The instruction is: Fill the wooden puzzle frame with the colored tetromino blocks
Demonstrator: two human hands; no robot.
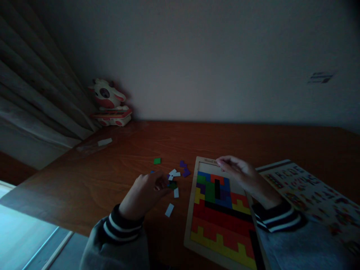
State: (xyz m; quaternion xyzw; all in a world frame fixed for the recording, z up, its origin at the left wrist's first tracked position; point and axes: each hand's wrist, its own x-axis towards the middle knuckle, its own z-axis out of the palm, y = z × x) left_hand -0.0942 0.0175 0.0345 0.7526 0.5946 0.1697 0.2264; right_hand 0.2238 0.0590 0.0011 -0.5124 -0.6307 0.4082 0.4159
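The left hand, fingers curled and thumb reaching forward, hangs low over loose pieces beyond the tray's left edge; whether it grips one I cannot tell, though a dark green piece lies at its fingertips. The right hand is over the tray's far edge, thumb and forefinger drawn together; whether anything is pinched between them is too dim to tell.

The puzzle tray lies flat on the table, its colored blocks packed from the near edge upward, with bare floor showing along the far edge. The rim probably keeps them snug. White pieces, purple pieces and a green piece are scattered off the left edge, presumably to be within the left hand's reach. A printed sheet lies beyond the tray's right edge, perhaps so it leaves the pieces uncovered. A cow toy stands by the table's far left corner, seemingly out of the way.
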